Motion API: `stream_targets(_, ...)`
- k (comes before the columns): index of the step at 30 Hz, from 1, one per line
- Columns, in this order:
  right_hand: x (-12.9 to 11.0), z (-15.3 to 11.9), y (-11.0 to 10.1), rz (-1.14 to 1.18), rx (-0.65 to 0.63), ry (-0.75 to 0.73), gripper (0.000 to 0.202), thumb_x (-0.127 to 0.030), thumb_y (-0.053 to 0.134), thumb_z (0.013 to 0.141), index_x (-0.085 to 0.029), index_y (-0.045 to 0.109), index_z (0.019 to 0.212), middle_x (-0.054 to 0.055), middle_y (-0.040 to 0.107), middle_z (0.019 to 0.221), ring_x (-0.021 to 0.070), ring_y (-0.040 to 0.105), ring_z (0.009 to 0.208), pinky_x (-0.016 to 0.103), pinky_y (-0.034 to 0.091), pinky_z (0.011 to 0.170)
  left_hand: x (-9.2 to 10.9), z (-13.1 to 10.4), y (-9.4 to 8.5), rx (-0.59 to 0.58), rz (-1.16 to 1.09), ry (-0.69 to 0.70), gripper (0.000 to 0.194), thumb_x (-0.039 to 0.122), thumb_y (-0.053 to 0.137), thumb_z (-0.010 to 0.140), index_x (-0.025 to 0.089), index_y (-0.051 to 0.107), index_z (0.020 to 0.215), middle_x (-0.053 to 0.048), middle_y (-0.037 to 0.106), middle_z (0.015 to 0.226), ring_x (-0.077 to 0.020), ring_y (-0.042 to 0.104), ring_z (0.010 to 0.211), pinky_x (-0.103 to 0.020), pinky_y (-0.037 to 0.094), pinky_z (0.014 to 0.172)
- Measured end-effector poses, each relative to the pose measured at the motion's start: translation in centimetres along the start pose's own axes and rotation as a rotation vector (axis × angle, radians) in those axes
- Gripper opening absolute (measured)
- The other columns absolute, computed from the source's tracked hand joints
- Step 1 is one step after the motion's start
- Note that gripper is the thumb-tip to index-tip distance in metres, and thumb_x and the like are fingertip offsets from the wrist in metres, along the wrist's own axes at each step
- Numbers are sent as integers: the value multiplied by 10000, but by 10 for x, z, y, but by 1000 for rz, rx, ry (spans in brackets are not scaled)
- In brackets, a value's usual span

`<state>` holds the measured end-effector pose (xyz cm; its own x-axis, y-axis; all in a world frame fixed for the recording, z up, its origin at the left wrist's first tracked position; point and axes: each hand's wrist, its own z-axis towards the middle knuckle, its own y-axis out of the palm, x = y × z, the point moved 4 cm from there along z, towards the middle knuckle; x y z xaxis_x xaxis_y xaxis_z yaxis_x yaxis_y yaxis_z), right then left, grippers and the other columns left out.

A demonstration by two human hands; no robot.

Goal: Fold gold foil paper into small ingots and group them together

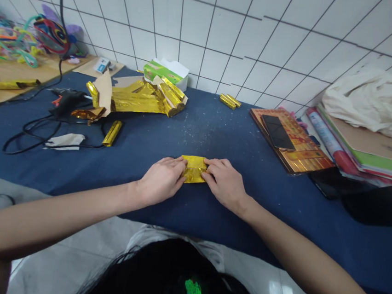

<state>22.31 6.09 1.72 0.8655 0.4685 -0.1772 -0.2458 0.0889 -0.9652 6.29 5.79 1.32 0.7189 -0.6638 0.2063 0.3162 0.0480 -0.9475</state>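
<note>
A small piece of gold foil paper (194, 174) lies on the dark blue cloth (204, 134), with a fold line running across its middle. My left hand (164, 178) grips its left edge between thumb and fingers. At its right edge my right hand (227, 184) does the same, fingertips pressed to the foil. Farther off, near the wall, rest two short gold foil rolls (230, 101) side by side. Another gold roll (112, 133) lies left of my hands.
Left stand a black glue gun (66, 102) with a looped cable, a white scrap (65, 141) and crumpled gold foil sheets (138, 99). A green tissue pack (165, 71) sits by the wall. Right are a phone (278, 132) on gold-red sheets (306, 153) and stacked books (372, 150).
</note>
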Motion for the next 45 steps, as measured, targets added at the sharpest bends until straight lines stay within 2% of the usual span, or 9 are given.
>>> stream_targets(7,-2,0,0,-9,13,-11,241,-267,426,860,-214,652,797,39,632,1086,223,508,911,370,491,741,2,-1,0,-16,40,-11,202,154,455,812,88,524,990,-181,619,1057,-247,615,960,-383,495,833)
stream_targets(11,-4,0,0,-36,16,-16,238,-250,418,859,-208,644,799,37,631,1085,221,508,915,356,489,747,5,-3,2,-18,132,110,356,128,399,855,164,475,1202,-144,578,1159,-244,557,1084,-386,463,880)
stream_targets(18,-5,0,1,-91,-17,-22,257,-259,395,872,-196,640,828,52,614,1113,223,494,921,358,481,760,3,-9,0,-122,106,158,524,525,461,821,214,499,1240,-178,460,1294,-314,439,1202,-448,374,964)
stream_targets(25,-4,0,0,-59,16,-35,231,-254,413,858,-203,634,811,52,628,1089,231,514,936,364,489,766,3,-12,0,-173,110,204,650,618,416,785,218,443,1296,-216,400,1325,-364,381,1233,-479,337,978)
stream_targets(29,-4,-3,-1,-92,44,3,226,-249,433,858,-154,600,977,101,640,1059,239,552,969,389,456,841,4,-10,1,-191,157,209,679,638,396,777,202,445,1295,-231,414,1300,-377,397,1217,-467,348,972)
stream_targets(32,-16,-8,-3,-144,69,-121,356,-275,377,893,-120,509,1185,131,503,1299,265,402,1229,490,282,1018,4,-9,0,-184,156,207,676,641,397,776,208,441,1293,-210,422,1303,-359,402,1218,-464,352,969)
stream_targets(36,-32,-20,4,-157,-72,-349,606,-482,279,901,-55,368,1322,168,313,1423,284,190,1346,561,134,1061,5,-10,0,-169,143,215,650,628,413,780,166,498,1230,-206,420,1314,-337,396,1225,-455,331,989)
stream_targets(40,-21,-27,11,-141,-230,-325,808,-626,230,845,-5,274,1360,210,246,1436,303,191,1343,573,193,1037,4,-12,1,-188,148,207,681,620,400,794,188,395,1321,-215,390,1342,-349,365,1249,-473,321,990)
stream_targets(45,-10,-29,11,-143,-268,-307,830,-658,194,830,-44,220,1387,193,200,1455,301,185,1345,596,184,1026,-1,-19,3,-252,143,196,755,637,376,798,185,258,1391,-199,277,1426,-331,229,1326,-488,248,1031)
